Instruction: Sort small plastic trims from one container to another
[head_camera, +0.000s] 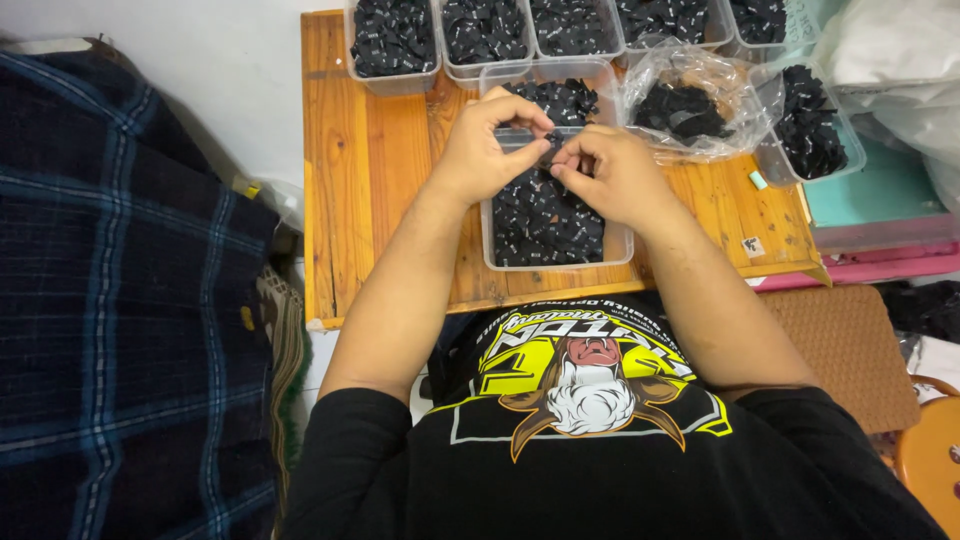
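My left hand (487, 145) and my right hand (612, 175) meet above a clear plastic tub (620, 245) full of small black fabric labels (540, 225). Both hands pinch one small black label (552, 150) between thumbs and fingertips, just over the tub's far end. The tub stands on a low wooden table (375, 170) right in front of me. The label is mostly hidden by my fingers.
Several more clear tubs of black labels (392, 40) line the table's far edge. A crumpled clear bag of labels (690, 105) lies at the right, beside another tub (810, 135). A dark plaid blanket (120, 300) fills the left; a brown mat (850, 350) lies at the right.
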